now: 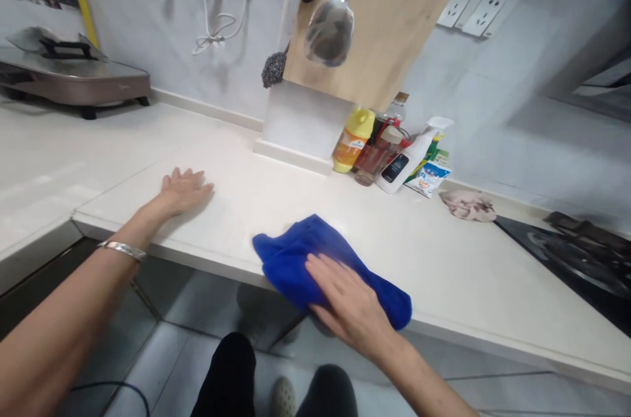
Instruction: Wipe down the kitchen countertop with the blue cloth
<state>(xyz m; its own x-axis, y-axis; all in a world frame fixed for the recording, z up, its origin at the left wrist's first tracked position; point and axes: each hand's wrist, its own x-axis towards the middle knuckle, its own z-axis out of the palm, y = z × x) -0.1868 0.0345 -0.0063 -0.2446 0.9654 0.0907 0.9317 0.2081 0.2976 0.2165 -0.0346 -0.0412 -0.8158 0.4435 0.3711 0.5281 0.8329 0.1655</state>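
Observation:
A blue cloth [315,239] lies crumpled on the white countertop [236,200], and part of it hangs past the front edge. My right hand [348,302] rests flat on the cloth, its fingers stretched out and pressing down. To the left, my left hand [185,193] is set on the bare countertop with its fingers spread and nothing in it. A silver bracelet [123,250] circles the left wrist.
Against the wall stand a yellow bottle [353,139], a white spray bottle [405,157] and a small packet [430,177]. A crumpled rag [468,205] lies near the black stove [572,259]. An electric pan [73,78] sits left. A spatula [331,32] hangs above.

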